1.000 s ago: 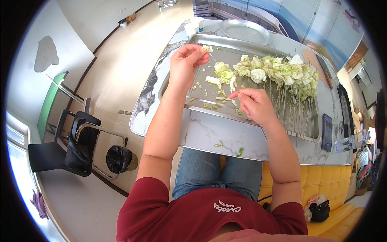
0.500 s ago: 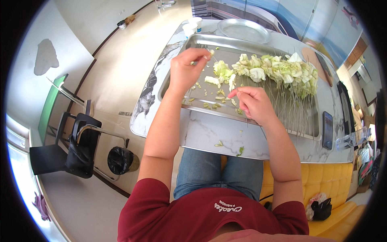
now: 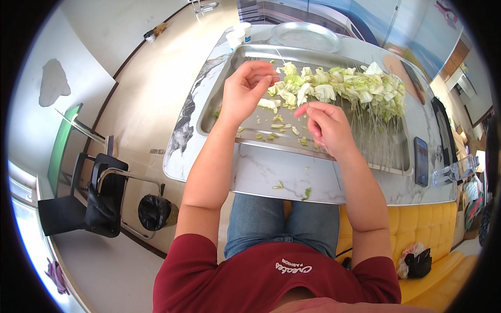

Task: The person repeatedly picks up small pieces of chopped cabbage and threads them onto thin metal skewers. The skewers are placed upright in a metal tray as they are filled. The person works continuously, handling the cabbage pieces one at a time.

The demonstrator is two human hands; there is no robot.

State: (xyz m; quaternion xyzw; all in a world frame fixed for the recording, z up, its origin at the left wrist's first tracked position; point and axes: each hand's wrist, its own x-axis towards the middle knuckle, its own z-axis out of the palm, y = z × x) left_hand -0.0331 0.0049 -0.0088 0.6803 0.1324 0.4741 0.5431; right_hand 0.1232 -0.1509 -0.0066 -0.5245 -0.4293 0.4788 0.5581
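Over on the left I see a black chair (image 3: 108,190) and, just beside it, a bin (image 3: 154,212) with a black liner. Then comes the marbled counter (image 3: 261,172), with two white paper cups (image 3: 236,39) near its far edge and a big metal tray (image 3: 271,146) across its middle. The person's left hand (image 3: 249,87) hangs over the tray's left part, fingers curled, thumb close to them; I can't tell whether that grip is pinched on anything. Small leaf scraps (image 3: 277,125) lie scattered on the tray bottom between the hands, and a round metal plate (image 3: 305,37) sits behind. The right hand (image 3: 327,128) is nearer the front rim, its grip together, thumb against forefinger, on a thin skewer (image 3: 338,172). A long bank of pale green leaf pieces (image 3: 365,88) fills the tray's far right side, with many skewers (image 3: 378,143) running from it toward the person. Farther right are a wooden board (image 3: 394,67) with a knife (image 3: 413,79), a dark phone (image 3: 421,161) and a clear bottle (image 3: 455,171) on its side.
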